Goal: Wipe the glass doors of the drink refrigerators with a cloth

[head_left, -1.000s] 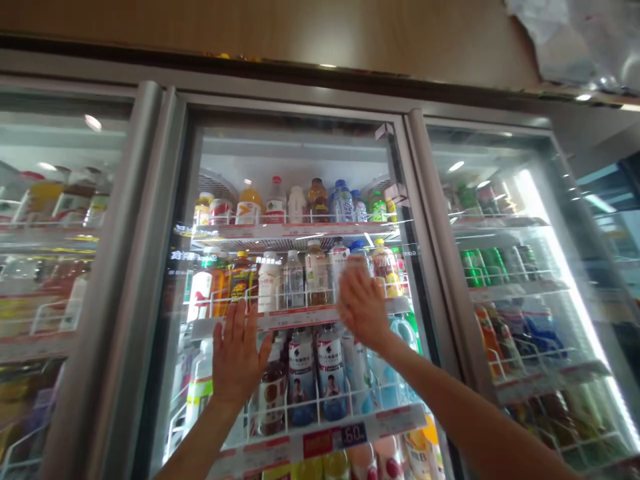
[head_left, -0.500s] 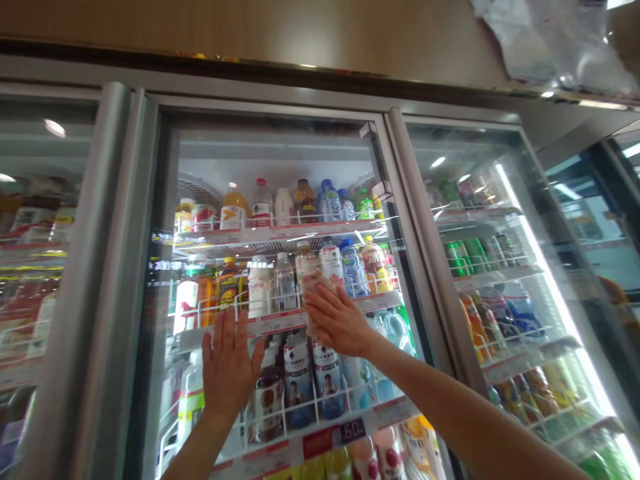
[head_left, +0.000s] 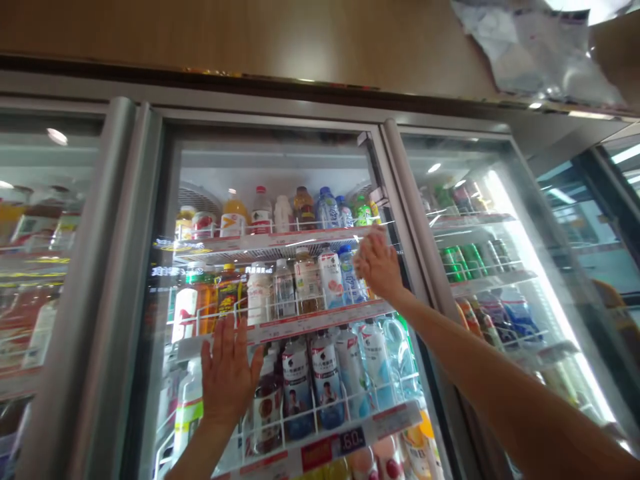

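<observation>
My left hand [head_left: 229,373] rests flat on the glass door [head_left: 280,143] of a drinks cooler, fingers spread and pointing up, holding nothing. Higher and to the right, my right hand [head_left: 384,267] presses a pale cloth [head_left: 371,239] to the same pane, near the door's right frame [head_left: 400,200]. Motion smears the cloth's edge, and the hand hides much of it. Behind the glass stand rows of bottled drinks, among them a white bottle with a pink fruit print [head_left: 331,280] and dark-labelled bottles [head_left: 326,380].
Another cooler door [head_left: 50,160] lies to the left, past a metal upright [head_left: 107,267]. To the right a further glass section shows green cans [head_left: 453,263] on a shelf. Above runs a wooden panel [head_left: 250,40], with a crumpled plastic bag [head_left: 540,53] at upper right.
My right hand has slid up and to the right across the glass with the cloth, uncovering bottles on the middle shelf. My left hand stays in about the same place.
</observation>
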`<state>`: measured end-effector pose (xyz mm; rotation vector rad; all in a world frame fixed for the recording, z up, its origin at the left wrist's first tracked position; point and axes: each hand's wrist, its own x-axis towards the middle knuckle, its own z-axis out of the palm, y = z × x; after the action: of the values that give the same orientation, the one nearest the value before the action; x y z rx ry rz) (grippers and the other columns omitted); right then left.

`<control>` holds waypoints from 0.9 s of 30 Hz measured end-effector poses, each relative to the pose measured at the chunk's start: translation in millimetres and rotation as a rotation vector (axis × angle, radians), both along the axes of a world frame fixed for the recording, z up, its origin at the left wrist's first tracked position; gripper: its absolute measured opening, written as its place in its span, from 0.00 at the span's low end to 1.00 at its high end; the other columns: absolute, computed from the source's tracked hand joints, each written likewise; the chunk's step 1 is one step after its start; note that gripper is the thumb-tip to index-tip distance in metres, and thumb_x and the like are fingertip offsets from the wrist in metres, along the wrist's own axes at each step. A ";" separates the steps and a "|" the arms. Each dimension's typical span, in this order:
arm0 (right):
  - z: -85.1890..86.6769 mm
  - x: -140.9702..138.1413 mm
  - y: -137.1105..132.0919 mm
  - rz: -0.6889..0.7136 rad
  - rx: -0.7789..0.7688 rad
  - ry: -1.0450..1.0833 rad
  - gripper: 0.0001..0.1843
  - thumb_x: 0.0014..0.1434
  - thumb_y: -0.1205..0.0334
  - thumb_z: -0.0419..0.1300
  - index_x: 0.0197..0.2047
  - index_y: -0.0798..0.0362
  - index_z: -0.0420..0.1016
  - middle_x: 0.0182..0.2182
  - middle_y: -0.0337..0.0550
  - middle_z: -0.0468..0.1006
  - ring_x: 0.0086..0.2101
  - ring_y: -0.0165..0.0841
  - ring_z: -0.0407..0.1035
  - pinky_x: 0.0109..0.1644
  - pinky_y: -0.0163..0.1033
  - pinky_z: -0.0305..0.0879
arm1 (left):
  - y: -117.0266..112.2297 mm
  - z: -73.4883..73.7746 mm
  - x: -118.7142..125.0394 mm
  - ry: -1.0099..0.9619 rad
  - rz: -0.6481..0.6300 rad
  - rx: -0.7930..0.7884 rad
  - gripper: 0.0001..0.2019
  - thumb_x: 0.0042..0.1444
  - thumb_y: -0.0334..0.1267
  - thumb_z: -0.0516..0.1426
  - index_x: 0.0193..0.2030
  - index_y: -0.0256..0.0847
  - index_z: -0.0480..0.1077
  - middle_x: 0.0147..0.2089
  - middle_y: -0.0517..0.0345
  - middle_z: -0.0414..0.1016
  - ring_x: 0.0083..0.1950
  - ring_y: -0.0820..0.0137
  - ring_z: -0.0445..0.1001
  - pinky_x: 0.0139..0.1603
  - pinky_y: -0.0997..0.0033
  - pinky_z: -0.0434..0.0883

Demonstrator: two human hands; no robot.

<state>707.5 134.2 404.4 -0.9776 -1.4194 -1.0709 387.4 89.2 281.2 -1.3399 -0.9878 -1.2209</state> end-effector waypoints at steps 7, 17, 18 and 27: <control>-2.0 -45.2 -8.4 0.057 0.007 -0.511 0.27 0.62 0.52 0.45 0.63 0.48 0.56 0.65 0.37 0.53 0.65 0.37 0.39 0.67 0.51 0.37 | -4.8 1.4 1.7 0.017 0.014 0.004 0.33 0.61 0.40 0.47 0.69 0.44 0.32 0.71 0.45 0.39 0.71 0.57 0.39 0.66 0.44 0.45; -23.4 -12.6 1.6 0.052 0.001 -0.376 0.28 0.61 0.54 0.47 0.63 0.50 0.57 0.65 0.44 0.54 0.65 0.39 0.39 0.66 0.53 0.40 | -2.4 0.7 -6.6 0.059 0.016 -0.020 0.32 0.62 0.42 0.46 0.69 0.43 0.34 0.71 0.45 0.40 0.71 0.56 0.39 0.66 0.45 0.45; -31.9 -10.3 2.6 0.064 0.013 -0.476 0.27 0.62 0.54 0.47 0.64 0.48 0.56 0.64 0.42 0.55 0.65 0.37 0.39 0.66 0.52 0.40 | -2.2 0.6 -6.7 0.058 0.016 -0.022 0.32 0.62 0.43 0.47 0.69 0.43 0.35 0.71 0.44 0.41 0.71 0.56 0.40 0.66 0.45 0.45; -119.2 25.7 1.0 0.053 0.099 -0.242 0.32 0.62 0.58 0.46 0.68 0.49 0.43 0.65 0.44 0.52 0.65 0.40 0.39 0.65 0.54 0.42 | -4.9 -1.9 -3.5 0.034 -0.017 -0.043 0.32 0.62 0.42 0.47 0.69 0.44 0.35 0.71 0.47 0.39 0.71 0.56 0.40 0.66 0.45 0.44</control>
<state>733.2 135.2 285.2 -0.7541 -1.5613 -1.2397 384.0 84.3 279.3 -1.4006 -0.9859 -1.1919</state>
